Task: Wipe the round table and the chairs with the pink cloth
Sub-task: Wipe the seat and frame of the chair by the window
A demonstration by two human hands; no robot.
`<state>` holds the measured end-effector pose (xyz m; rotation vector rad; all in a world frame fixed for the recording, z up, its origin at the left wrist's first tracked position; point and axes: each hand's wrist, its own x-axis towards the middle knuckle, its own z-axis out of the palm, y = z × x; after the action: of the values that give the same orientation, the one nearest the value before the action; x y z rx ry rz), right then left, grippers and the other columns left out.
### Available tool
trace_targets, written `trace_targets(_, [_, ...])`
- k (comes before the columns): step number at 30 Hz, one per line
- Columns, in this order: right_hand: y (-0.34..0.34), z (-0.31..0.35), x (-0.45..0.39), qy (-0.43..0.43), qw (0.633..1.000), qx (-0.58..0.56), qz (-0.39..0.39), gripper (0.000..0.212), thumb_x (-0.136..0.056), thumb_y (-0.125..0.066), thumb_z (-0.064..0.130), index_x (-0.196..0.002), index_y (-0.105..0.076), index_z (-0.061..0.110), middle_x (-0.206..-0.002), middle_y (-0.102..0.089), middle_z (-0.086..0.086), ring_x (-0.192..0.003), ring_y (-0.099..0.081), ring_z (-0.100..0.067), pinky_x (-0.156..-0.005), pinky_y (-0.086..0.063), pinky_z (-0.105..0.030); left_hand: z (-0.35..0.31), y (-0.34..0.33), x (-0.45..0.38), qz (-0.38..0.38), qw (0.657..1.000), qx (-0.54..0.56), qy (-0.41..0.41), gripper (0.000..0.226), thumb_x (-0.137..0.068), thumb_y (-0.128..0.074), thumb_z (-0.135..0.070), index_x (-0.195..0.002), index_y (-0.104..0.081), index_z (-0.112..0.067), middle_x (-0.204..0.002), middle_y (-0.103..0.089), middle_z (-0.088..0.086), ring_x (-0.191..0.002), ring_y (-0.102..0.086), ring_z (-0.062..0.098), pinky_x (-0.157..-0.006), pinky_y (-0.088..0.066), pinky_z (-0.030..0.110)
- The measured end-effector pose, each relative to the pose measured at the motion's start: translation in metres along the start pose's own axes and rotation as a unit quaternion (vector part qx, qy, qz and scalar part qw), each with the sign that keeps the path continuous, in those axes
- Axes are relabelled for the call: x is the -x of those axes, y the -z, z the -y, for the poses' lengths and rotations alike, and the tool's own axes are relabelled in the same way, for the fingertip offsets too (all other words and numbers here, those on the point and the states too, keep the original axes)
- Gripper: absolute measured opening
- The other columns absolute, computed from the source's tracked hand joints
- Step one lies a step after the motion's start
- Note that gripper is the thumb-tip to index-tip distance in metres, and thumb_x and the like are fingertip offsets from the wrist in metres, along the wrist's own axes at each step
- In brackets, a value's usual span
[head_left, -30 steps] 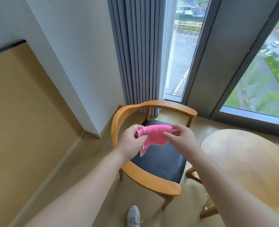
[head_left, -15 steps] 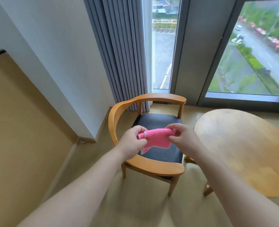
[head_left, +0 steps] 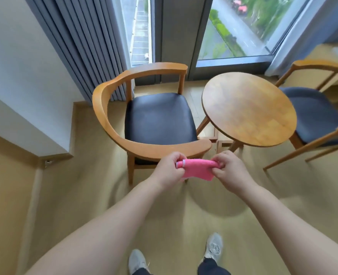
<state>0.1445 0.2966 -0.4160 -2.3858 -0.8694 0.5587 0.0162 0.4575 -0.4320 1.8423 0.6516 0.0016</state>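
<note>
1. Hands first: the left hand (head_left: 169, 169) and the right hand (head_left: 229, 169) are held out in front of the body, each with fingers and thumb curled to pinch one end of the pink cloth (head_left: 196, 169).
2. Stretched between the two hands, the pink cloth is folded into a short band, with a pale edge at the left hand's end. It hangs in the air, just in front of the near armrest of the left chair (head_left: 144, 116), over the floor (head_left: 96, 195).
3. Beyond the hands, the left chair has a curved wooden frame and a dark seat, and faces the round table (head_left: 249, 110).
4. To the right of that chair stands the round table, its wooden top bare.
5. On the table's far right is the right chair (head_left: 319, 116), of the same kind, partly cut off by the frame.
6. Behind the furniture are grey curtains (head_left: 80, 40) and a window (head_left: 239, 26).
7. At the bottom edge, two grey shoes (head_left: 213, 248) stand on the floor.
</note>
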Motion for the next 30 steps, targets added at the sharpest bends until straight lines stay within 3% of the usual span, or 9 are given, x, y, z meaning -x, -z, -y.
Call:
trace_targets(3, [-0.019,-0.031,0.021,-0.03,0.999,0.02,0.017,0.015,-0.083,-0.062,0.009,-0.087,-0.068,0.022,-0.093,-0.057,0.009,-0.088,-0.057,-0.013,-0.075,-0.04,-0.021,0.026,-0.033,0.008,0.04,0.999,0.0,0.01,0.03,-0.079,-0.054,-0.002,-0.087,-0.057,-0.031,-0.085,-0.062,-0.004,-0.074,-0.061,0.009,-0.049,-0.045,0.01])
trace_targets(5, [-0.029,-0.056,0.029,-0.057,0.998,0.01,0.021,0.025,-0.083,-0.061,0.01,-0.08,-0.062,0.035,-0.08,-0.062,0.014,-0.079,-0.06,-0.011,-0.063,-0.041,-0.017,0.042,-0.055,0.005,0.06,0.998,-0.003,0.011,0.03,-0.082,-0.055,-0.005,-0.086,-0.055,-0.034,-0.087,-0.062,-0.006,-0.075,-0.062,0.009,-0.05,-0.046,0.01])
trace_targets(9, [-0.061,-0.118,0.014,-0.08,0.997,-0.016,0.015,0.033,-0.083,-0.064,0.015,-0.075,-0.056,0.046,-0.073,-0.063,0.018,-0.07,-0.058,0.005,-0.054,-0.038,-0.007,0.084,-0.096,-0.024,0.046,0.999,0.0,0.01,0.026,-0.086,-0.058,-0.011,-0.088,-0.057,-0.036,-0.087,-0.063,-0.008,-0.077,-0.063,0.007,-0.055,-0.05,0.011])
trace_targets(13, [-0.118,-0.191,-0.018,-0.058,0.998,-0.034,-0.016,0.025,-0.085,-0.066,0.02,-0.086,-0.054,0.042,-0.076,-0.061,0.019,-0.072,-0.057,0.006,-0.056,-0.037,-0.007,0.15,-0.146,-0.067,0.002,1.0,-0.009,0.005,0.023,-0.086,-0.058,-0.009,-0.09,-0.062,-0.031,-0.087,-0.066,-0.007,-0.08,-0.064,0.008,-0.062,-0.056,0.021])
trace_targets(16, [-0.175,-0.246,-0.039,-0.058,0.996,-0.05,-0.037,0.027,-0.087,-0.067,0.022,-0.091,-0.045,0.036,-0.082,-0.06,0.016,-0.077,-0.058,0.003,-0.057,-0.04,-0.011,0.207,-0.182,-0.1,-0.025,1.0,0.007,0.001,0.025,-0.088,-0.061,-0.007,-0.088,-0.062,-0.032,-0.087,-0.068,-0.002,-0.078,-0.064,0.007,-0.056,-0.052,0.014])
trace_targets(21, [-0.233,-0.303,-0.09,-0.014,0.977,-0.058,-0.204,0.039,-0.086,-0.067,0.012,-0.073,-0.037,0.033,-0.068,-0.052,0.014,-0.06,-0.051,0.004,-0.047,-0.039,-0.005,0.263,-0.218,-0.169,-0.114,0.98,-0.068,-0.146,0.013,-0.086,-0.069,-0.016,-0.098,-0.066,-0.023,-0.089,-0.067,-0.007,-0.083,-0.063,0.007,-0.068,-0.054,0.018])
trace_targets(24, [-0.262,-0.323,-0.123,0.037,0.954,-0.075,-0.289,0.038,-0.088,-0.063,0.008,-0.068,-0.042,0.033,-0.069,-0.055,0.013,-0.064,-0.058,-0.003,-0.047,-0.039,-0.003,0.287,-0.227,-0.204,-0.17,0.956,-0.058,-0.232,0.01,-0.087,-0.067,-0.015,-0.093,-0.066,-0.022,-0.081,-0.067,-0.01,-0.076,-0.065,0.005,-0.067,-0.057,0.024])
trace_targets(27, [-0.285,-0.337,-0.153,0.087,0.923,-0.123,-0.353,0.03,-0.09,-0.059,0.005,-0.076,-0.051,0.03,-0.077,-0.059,0.009,-0.073,-0.063,-0.009,-0.06,-0.05,-0.013,0.306,-0.229,-0.238,-0.182,0.934,-0.071,-0.299,0.009,-0.088,-0.068,-0.019,-0.095,-0.064,-0.023,-0.082,-0.067,-0.01,-0.077,-0.066,0.006,-0.065,-0.059,0.024])
trace_targets(30, [-0.296,-0.34,-0.16,0.108,0.9,-0.132,-0.402,0.022,-0.09,-0.058,0.003,-0.085,-0.056,0.024,-0.081,-0.059,0.01,-0.078,-0.064,-0.009,-0.066,-0.051,-0.018,0.314,-0.231,-0.246,-0.188,0.926,-0.07,-0.32,0.008,-0.089,-0.067,-0.019,-0.093,-0.062,-0.024,-0.083,-0.066,-0.009,-0.079,-0.066,0.009,-0.064,-0.058,0.02])
